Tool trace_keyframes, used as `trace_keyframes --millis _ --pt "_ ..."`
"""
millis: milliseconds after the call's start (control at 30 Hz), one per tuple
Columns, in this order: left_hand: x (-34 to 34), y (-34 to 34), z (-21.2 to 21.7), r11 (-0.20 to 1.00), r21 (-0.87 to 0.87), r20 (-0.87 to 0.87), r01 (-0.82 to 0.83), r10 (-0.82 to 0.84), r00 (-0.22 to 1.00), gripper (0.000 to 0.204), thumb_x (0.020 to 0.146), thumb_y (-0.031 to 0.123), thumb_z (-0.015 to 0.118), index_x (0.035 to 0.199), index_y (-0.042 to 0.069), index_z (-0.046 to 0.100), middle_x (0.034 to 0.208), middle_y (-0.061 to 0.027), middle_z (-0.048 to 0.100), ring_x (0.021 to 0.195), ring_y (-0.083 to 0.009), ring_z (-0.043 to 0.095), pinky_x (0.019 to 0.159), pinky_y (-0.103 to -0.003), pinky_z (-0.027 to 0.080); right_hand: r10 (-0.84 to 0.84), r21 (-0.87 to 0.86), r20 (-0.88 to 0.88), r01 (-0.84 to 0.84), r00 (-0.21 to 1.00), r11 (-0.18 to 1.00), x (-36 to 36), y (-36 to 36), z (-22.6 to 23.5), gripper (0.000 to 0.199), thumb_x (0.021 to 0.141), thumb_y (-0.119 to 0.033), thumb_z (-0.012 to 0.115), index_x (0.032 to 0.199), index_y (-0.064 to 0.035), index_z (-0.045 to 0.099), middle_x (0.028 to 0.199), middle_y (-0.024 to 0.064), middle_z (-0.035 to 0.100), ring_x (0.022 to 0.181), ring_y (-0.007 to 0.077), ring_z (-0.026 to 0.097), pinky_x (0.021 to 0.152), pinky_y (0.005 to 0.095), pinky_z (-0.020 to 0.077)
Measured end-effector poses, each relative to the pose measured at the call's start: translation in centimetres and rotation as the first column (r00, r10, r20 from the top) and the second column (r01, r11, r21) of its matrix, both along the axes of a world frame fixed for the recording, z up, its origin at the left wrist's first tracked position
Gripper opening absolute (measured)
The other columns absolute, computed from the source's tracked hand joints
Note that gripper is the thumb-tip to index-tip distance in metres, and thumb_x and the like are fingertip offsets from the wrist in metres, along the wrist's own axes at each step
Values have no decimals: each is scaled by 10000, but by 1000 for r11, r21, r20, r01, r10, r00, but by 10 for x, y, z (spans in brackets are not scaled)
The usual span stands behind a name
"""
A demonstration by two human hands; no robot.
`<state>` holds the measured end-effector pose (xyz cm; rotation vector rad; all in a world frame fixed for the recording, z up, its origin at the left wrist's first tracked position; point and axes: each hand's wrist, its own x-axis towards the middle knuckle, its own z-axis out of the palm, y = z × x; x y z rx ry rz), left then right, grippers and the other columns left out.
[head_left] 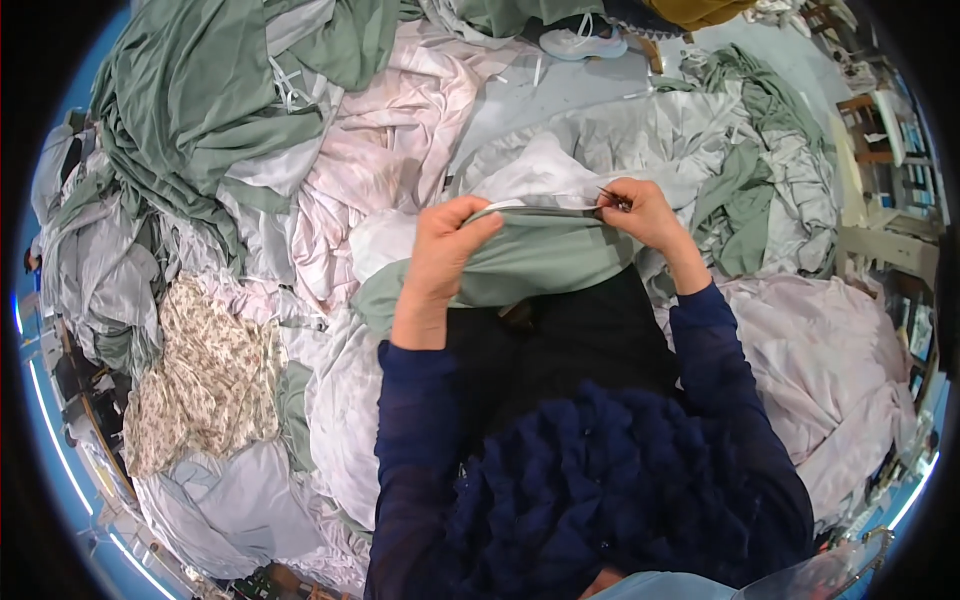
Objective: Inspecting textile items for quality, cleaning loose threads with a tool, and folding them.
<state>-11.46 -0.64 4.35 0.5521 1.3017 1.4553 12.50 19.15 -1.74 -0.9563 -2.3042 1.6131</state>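
A sage-green cloth [560, 255] with a white underside lies across my lap, its edge stretched between my two hands. My left hand [447, 240] is closed on the left end of this edge, thumb on top. At the other end, my right hand [642, 212] is closed around small dark metal thread snips [614, 200], their points showing by the fingers. The fingers of that hand also meet the cloth edge; their exact grip on it is hidden. White fabric [535, 170] spreads just beyond the edge.
Heaps of cloth surround me: green [170, 110] at far left, pale pink [385, 130] beside it, floral [205, 375] at left and pinkish white [810, 350] at right. A white shoe [583, 42] shows at the far side. Wooden furniture [880, 125] stands at far right.
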Motion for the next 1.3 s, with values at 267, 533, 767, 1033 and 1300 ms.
trace_keyframes --millis 267,533,767,1033,1300 --pt "-25 -74 38 980 78 -104 -185 192 976 51 827 -5 658 871 -27 671 786 10 627 718 -59 534 665 -209 407 -278 452 -204 343 939 824 5 -28 -35 251 695 30 625 938 -25 655 819 95 649 679 192 602 643 284 471" --pt "-56 -153 46 910 147 -782 -388 347 517 90 798 -54 650 860 8 668 749 -33 595 677 -113 527 641 -221 398 -148 663 -408 404 901 631 24 -61 60 310 644 141 593 894 -31 657 819 103 618 677 226 609 612 302 473" --pt "-10 -157 -28 874 -251 -963 -415 -270 15 169 743 31 648 908 66 655 935 -71 636 873 -292 606 727 -425 485 -2 660 -159 108 987 743 39 -99 43 284 655 127 667 886 -38 652 784 119 585 672 264 602 593 315 466" --pt "99 -92 -28 975 -143 -293 -171 123 948 189 881 115 652 1024 -4 616 962 -93 629 782 -218 637 664 -312 513 -54 591 -174 148 983 793 37 -109 36 256 671 92 664 882 -51 649 774 102 584 649 261 598 573 322 463" --pt "88 -40 -58 877 -450 605 -168 438 665 229 896 187 693 999 51 541 886 -49 611 715 -124 608 547 -230 455 -8 424 -51 29 999 905 48 -100 41 242 713 84 656 925 -31 640 838 83 595 712 177 606 612 266 449"
